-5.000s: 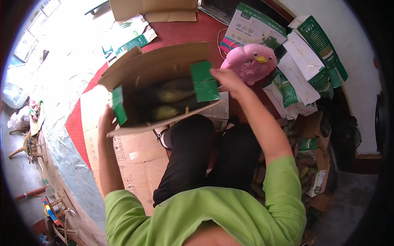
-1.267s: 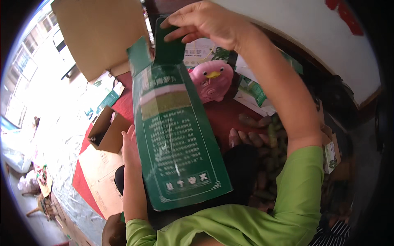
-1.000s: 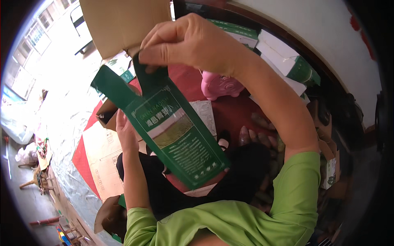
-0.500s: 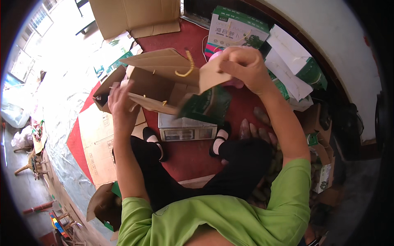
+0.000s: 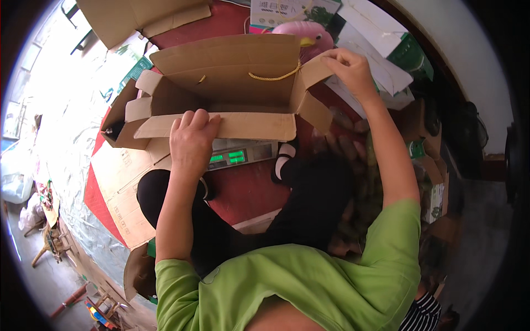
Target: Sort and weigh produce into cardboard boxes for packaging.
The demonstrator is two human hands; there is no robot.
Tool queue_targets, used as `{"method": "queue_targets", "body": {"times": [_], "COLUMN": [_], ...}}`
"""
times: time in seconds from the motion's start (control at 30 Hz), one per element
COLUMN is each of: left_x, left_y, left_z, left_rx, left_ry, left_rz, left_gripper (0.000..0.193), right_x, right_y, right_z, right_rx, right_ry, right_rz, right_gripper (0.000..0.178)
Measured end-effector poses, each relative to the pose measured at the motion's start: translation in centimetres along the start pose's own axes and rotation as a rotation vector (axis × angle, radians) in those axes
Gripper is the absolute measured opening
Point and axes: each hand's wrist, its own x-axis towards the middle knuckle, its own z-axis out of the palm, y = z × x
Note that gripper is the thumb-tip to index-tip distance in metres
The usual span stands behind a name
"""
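**Closing the flaps of the cardboard carton**

The brown cardboard carton [image 5: 221,88] rests on a digital scale [image 5: 240,154] between the seated person's legs, over a red mat [image 5: 243,193]. The left hand [image 5: 190,143] lies flat on the near long flap [image 5: 221,126], fingers spread, pressing it down over the opening. The right hand [image 5: 348,69] is well apart from it, pinching the edge of the right side flap [image 5: 312,71] — that flap stands up and out. The far flap, with its yellow cord handle [image 5: 273,74], is upright. By my reading the step in hand is folding the lid shut; the next move seems to call for swinging the side flap inward under or over the long one while the left palm keeps that one level.

Half a second ago the carton sat tilted and higher, both hands gripping its flaps; a second ago they held a long green sleeve — now out of the hands.
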Motion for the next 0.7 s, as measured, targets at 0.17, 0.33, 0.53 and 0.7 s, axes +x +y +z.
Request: {"method": "queue_targets", "body": {"times": [0.17, 0.33, 0.53, 0.7], "left_x": [-0.3, -0.7, -0.7, -1.3], "left_y": [2.9, 4.0, 3.8, 1.6], "left_z": [1.7, 2.5, 2.8, 1.8], "left_rx": [0.07, 0.081, 0.018, -0.113], "left_ry": [-0.134, -0.14, -0.203, -0.428], "left_rz": [0.099, 0.078, 0.07, -0.116], "left_gripper": [0.026, 0.029, 0.038, 0.057], "right_x": [-0.8, -0.5, -2.4, -11.4], "right_y": [5.1, 4.7, 5.0, 6.4], "right_z": [2.1, 3.0, 1.9, -1.5], "right_rx": [-0.033, -0.033, 0.244, 0.225], "right_ry": [-0.011, 0.035, -0.03, 0.276], "right_rz": [-0.019, 0.042, 0.26, 0.27], "right_gripper": [0.02, 0.021, 0.029, 0.026]}}
